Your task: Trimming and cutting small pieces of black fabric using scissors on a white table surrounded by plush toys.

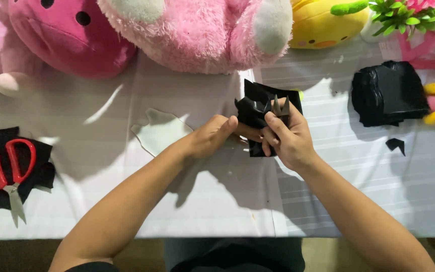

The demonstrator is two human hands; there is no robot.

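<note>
Head view: both hands meet over the middle of the tabletop (pixel 217 201) — left hand (pixel 210 137) and right hand (pixel 288 138) each pinching the same bunch of black fabric pieces (pixel 260 108). Red-handled scissors (pixel 3 166) lie on black scraps at the left edge, a black fabric stack (pixel 388 93) sits near the right edge, and pink plush toys (pixel 197 30) line the far edge.
</note>
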